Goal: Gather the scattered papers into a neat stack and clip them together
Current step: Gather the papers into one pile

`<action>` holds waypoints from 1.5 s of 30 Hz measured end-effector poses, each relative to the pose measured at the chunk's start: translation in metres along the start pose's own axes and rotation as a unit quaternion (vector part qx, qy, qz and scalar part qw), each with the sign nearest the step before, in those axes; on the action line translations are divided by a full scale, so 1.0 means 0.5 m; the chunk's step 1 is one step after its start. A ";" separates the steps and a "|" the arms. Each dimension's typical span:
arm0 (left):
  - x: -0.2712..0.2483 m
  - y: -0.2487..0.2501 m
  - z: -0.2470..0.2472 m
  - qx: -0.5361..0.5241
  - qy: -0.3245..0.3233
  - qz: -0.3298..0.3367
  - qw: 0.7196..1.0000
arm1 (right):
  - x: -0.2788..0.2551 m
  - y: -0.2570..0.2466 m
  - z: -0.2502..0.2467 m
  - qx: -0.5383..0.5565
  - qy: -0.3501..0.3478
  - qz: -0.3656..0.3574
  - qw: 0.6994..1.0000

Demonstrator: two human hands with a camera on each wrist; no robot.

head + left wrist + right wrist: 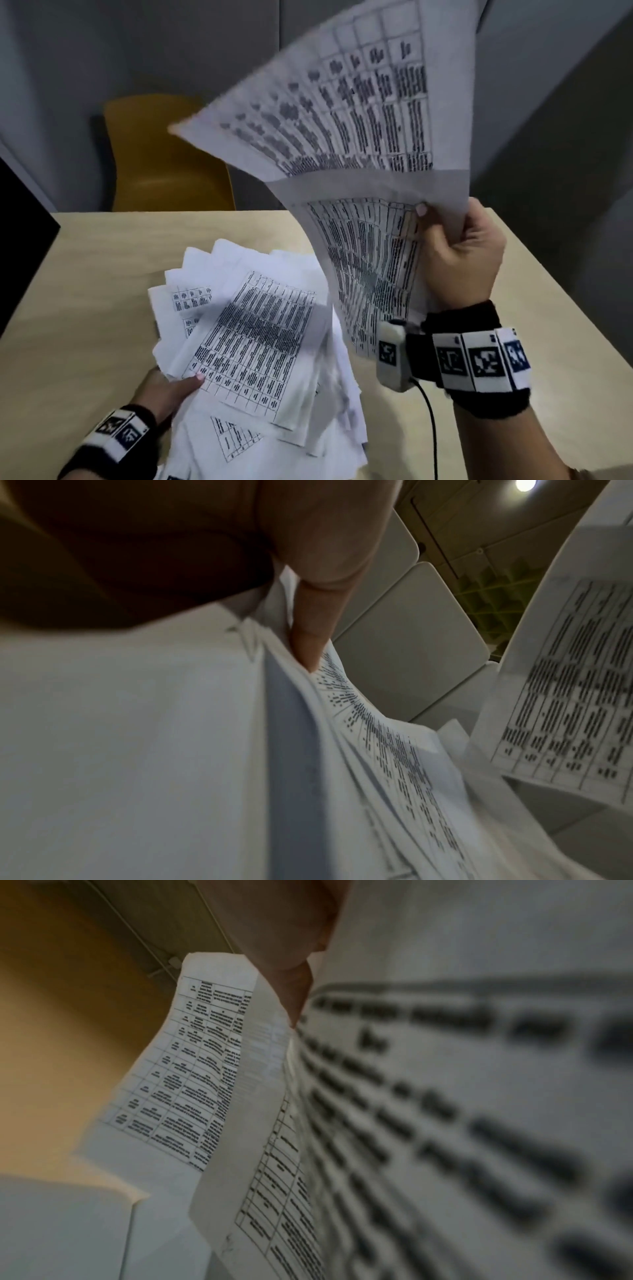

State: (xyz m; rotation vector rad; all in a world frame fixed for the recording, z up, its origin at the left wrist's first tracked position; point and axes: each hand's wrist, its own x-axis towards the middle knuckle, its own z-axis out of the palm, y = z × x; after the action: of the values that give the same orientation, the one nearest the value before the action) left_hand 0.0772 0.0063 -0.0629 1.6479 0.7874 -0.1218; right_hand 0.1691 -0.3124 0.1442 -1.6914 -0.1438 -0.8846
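A loose, fanned pile of printed table sheets [250,346] sits over the near part of the wooden table [102,260]. My left hand [171,389] grips the pile's near left edge, thumb on the top sheet; the left wrist view shows that thumb [308,642] pressed onto the pile [394,750]. My right hand [455,250] is raised above the table's right side and pinches several sheets [342,113] that fan upward, blurred. In the right wrist view a finger [294,988] presses against those held sheets [445,1096]. No clip is visible.
A mustard yellow chair [164,154] stands behind the table's far edge. A dark screen edge [20,246] rises at the left. Grey wall panels fill the background. A black cable [431,428] hangs from the right wrist camera. Bare tabletop shows at the far left and right.
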 end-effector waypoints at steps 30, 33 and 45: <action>0.045 0.113 -0.006 -0.110 -0.109 -0.071 0.985 | -0.249 0.251 0.052 -0.315 -0.346 0.428 0.773; 0.039 0.099 0.027 -0.092 -0.076 -0.064 0.991 | -0.266 0.236 0.055 -0.273 -0.301 0.432 0.805; 0.013 0.021 0.034 -0.241 -0.110 -0.071 0.962 | -0.316 0.251 0.044 -0.220 -0.259 0.443 0.830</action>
State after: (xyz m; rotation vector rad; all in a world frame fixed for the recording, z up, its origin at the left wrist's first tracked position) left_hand 0.0938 -0.0067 -0.0619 1.0955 0.6967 -0.1934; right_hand 0.1339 -0.2795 -0.0528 -2.0851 0.4964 0.2815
